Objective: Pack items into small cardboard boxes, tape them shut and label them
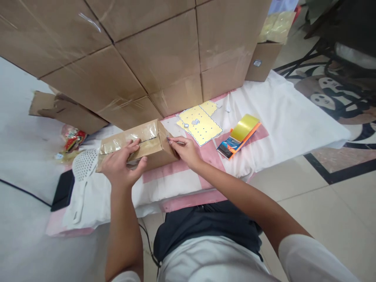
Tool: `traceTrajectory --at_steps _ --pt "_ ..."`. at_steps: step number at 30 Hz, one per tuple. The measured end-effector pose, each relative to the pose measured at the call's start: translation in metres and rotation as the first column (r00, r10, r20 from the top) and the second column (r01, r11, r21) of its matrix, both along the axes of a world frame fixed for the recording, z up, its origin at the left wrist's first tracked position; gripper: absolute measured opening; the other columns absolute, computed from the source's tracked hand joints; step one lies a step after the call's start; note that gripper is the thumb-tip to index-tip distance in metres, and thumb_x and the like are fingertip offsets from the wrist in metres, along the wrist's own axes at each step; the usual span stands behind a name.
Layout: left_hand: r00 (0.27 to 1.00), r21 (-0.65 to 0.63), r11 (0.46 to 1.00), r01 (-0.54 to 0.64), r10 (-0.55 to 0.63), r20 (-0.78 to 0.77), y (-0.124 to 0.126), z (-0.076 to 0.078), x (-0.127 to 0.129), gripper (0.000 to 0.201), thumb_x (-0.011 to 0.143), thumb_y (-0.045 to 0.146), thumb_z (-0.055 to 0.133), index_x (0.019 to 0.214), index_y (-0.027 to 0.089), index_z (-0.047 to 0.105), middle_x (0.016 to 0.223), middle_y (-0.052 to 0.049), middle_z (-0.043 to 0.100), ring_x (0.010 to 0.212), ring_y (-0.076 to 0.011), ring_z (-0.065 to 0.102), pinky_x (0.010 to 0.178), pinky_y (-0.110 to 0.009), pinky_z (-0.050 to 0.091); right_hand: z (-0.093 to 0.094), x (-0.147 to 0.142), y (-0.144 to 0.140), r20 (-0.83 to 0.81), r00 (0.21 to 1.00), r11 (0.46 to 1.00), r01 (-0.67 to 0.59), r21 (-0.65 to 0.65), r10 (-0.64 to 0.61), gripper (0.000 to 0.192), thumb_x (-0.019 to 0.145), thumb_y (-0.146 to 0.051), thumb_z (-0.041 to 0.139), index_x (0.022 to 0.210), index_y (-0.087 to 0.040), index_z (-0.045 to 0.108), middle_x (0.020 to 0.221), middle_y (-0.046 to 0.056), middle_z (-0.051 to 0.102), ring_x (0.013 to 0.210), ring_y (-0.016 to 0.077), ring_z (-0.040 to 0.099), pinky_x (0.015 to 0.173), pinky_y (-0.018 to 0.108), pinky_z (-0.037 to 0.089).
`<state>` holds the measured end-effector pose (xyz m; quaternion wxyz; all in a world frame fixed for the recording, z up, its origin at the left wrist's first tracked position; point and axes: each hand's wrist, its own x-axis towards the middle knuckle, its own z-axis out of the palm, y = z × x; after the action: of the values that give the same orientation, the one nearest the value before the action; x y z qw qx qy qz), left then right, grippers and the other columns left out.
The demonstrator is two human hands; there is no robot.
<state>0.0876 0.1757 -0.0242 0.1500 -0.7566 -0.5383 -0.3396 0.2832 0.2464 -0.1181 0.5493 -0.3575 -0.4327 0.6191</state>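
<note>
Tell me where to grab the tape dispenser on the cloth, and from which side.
Take the tape dispenser by its orange body, just below the yellow roll, coming from above. It lies flat on the white cloth with the long sides free, so fingers can likely close across its width. Nothing crowds it: the yellow card is apart on one side, and both hands are busy on the box.

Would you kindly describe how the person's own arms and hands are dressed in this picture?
Both forearms are bare. The left hand and right hand wear no gloves, and no rings or watch show. A short white sleeve covers the right upper arm; only a sliver of white sleeve shows at the left, by the bottom edge.
</note>
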Motion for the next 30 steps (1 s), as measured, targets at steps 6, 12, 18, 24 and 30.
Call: traceTrajectory --at_steps 6,12,18,24,30 --pt "1.0 0.008 1.0 -0.021 0.021 -0.012 -0.004 0.0 0.003 0.023 0.086 0.033 0.069 0.107 0.024 0.067 0.118 -0.009 0.079 0.117 -0.0337 0.073 0.09 -0.044 0.057 0.007 0.005 0.001 0.015 0.991 0.991 0.133 0.023 -0.133 0.022 0.086 -0.038 0.069 0.099 -0.023 0.077 0.099 0.003 0.077 0.083 0.0163 0.069 0.075 0.03 0.055" --pt "0.999 -0.065 0.997 -0.034 0.036 0.033 -0.003 0.0 0.001 0.023 0.085 0.035 0.069 0.104 0.024 0.067 0.12 -0.01 0.078 0.121 -0.0344 0.071 0.097 -0.047 0.055 0.005 0.015 0.007 0.057 0.994 0.995 -0.096 0.022 0.095 0.011 0.075 -0.032 0.073 0.078 -0.023 0.079 0.091 0.004 0.08 0.088 0.0206 0.072 0.081 0.034 0.055" --pt "0.999 -0.049 0.998 -0.025 0.027 0.027 -0.003 -0.002 -0.002 0.024 0.085 0.036 0.069 0.105 0.022 0.066 0.121 -0.011 0.078 0.122 -0.0339 0.07 0.099 -0.046 0.053 0.023 0.023 0.006 0.173 0.985 0.989 -0.009 0.146 -0.017 0.014 0.08 -0.028 0.065 0.08 -0.023 0.078 0.086 0.004 0.076 0.08 0.018 0.068 0.076 0.033 0.053" --pt "1.0 -0.019 1.0 -0.02 0.021 0.019 -0.004 -0.004 -0.003 0.026 0.084 0.04 0.071 0.104 0.023 0.068 0.125 -0.011 0.076 0.124 -0.0351 0.068 0.1 -0.048 0.052 0.051 0.097 -0.052 0.228 0.632 0.621 0.516 0.59 -0.741 0.009 0.089 -0.026 0.06 0.093 -0.024 0.068 0.096 0.006 0.064 0.094 0.0216 0.063 0.086 0.041 0.054" --pt "0.99 -0.004 0.99 -0.141 0.142 0.004 -0.006 -0.006 -0.002 0.026 0.082 0.045 0.073 0.099 0.025 0.073 0.106 -0.009 0.076 0.1 -0.0306 0.068 0.094 -0.045 0.046 0.024 0.185 -0.039 0.121 0.632 0.643 0.751 0.151 -0.766 0.02 0.085 -0.037 0.066 0.098 -0.023 0.061 0.099 0.004 0.065 0.093 0.0209 0.067 0.088 0.042 0.058"
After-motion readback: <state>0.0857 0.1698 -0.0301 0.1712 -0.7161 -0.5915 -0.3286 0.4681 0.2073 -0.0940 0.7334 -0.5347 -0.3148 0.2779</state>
